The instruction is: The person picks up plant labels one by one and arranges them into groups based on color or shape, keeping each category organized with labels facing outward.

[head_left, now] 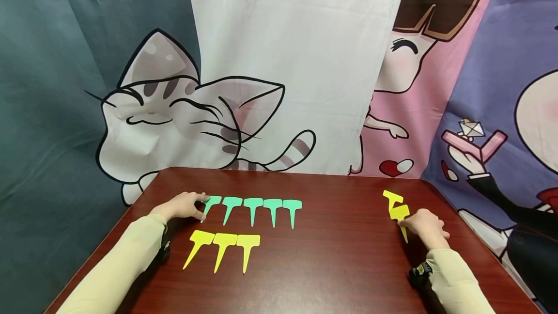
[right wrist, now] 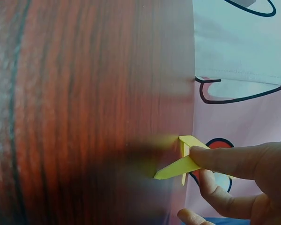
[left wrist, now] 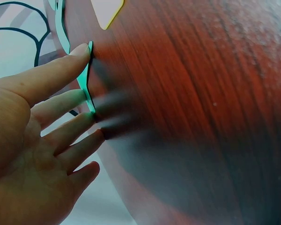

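Flat T-shaped plant labels lie on the dark red-brown table (head_left: pixel 331 256). At the left end of a green row, my left hand (head_left: pixel 185 206) holds a green plant label (head_left: pixel 212 200) between thumb and fingertips. In the left wrist view, the thumb is at one end of that label (left wrist: pixel 84 82) and the fingertips are at the other. Over at the right, my right hand (head_left: pixel 427 227) pinches a yellow plant label (head_left: pixel 399 212), its pointed stem (right wrist: pixel 178 167) showing past the thumb in the right wrist view. Another yellow label (head_left: pixel 392 197) lies just behind it, partly overlapped.
Several more green labels (head_left: pixel 253 202) continue the row rightward. In front of them sit three yellow labels (head_left: pixel 224 240) side by side. A cartoon-printed curtain (head_left: pixel 279 62) hangs behind the table's far edge. Each wrist wears a dark strapped device (head_left: pixel 420 275).
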Motion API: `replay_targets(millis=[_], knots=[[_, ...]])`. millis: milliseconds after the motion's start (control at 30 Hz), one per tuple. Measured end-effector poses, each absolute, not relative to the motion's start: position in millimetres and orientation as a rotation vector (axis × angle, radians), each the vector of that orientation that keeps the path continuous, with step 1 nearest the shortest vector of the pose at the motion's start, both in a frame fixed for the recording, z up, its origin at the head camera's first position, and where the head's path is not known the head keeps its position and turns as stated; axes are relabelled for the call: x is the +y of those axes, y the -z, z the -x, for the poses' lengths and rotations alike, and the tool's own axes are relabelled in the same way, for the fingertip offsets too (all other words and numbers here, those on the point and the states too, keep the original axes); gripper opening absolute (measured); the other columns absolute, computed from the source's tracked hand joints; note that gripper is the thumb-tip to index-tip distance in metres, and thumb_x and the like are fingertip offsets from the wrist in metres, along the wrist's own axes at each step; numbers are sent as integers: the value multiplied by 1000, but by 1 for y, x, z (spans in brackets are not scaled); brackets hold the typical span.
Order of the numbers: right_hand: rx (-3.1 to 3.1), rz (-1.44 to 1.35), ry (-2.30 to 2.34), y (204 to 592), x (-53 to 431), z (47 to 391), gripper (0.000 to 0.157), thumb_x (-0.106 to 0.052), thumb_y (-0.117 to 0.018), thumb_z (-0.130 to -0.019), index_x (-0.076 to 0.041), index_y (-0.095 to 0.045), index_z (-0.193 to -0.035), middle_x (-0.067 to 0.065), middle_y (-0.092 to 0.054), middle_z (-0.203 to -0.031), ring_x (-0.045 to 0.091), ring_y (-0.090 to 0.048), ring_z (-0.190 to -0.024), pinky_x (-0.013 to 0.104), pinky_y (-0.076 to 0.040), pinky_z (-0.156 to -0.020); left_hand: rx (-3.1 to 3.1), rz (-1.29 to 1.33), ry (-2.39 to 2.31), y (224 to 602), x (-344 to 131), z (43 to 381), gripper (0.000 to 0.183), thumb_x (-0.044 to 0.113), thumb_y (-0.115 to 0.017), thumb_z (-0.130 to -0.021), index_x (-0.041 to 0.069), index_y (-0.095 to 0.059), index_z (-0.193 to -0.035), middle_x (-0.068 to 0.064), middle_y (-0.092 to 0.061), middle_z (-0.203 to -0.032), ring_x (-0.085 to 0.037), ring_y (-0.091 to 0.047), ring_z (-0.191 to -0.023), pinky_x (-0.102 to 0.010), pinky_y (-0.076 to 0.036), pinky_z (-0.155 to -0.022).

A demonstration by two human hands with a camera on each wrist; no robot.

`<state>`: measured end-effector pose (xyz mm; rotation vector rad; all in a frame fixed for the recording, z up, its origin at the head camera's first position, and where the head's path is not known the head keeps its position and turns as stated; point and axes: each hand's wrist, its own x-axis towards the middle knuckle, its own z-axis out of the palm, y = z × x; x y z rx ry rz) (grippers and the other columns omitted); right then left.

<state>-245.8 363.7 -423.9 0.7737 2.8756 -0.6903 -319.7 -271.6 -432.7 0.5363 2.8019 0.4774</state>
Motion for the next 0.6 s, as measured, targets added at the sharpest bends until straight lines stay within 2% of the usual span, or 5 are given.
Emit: replay_targets(millis=[133,267,400,600], knots=[[2901,-761,679,423,363,244,53,-37,-72,-76,10,-62,-98,45,-43,-111,61,-34,-107,73,-29,-84,2800,-538,-480,431,-271,319,66,27,-75,-81,4,-50,-138,-25,-35,-148,-50,-30,-133,-59,-38,-99],[2921,-726,705,423,364,241,40,-36,-72,-77,3,-69,-89,43,-46,-110,61,-34,-108,75,-27,-85,2798,-538,-484,429,-270,317,66,27,-75,-81,4,-50,-138,-26,-34,-148,-50,-30,-133,-60,-38,-99],[2909,-701,728,422,364,240,36,-33,-70,-78,0,-72,-91,41,-48,-114,62,-37,-110,78,-25,-89,2799,-527,-505,429,-271,317,66,25,-75,-82,4,-49,-138,-26,-34,-148,-50,-29,-134,-59,-38,-100],[2934,-643,772,422,363,239,30,-33,-69,-78,-4,-73,-84,31,-60,-107,57,-46,-106,80,-27,-87,2798,-526,-502,429,-272,317,66,25,-74,-82,4,-49,-138,-26,-33,-148,-50,-29,-134,-60,-38,-100]])
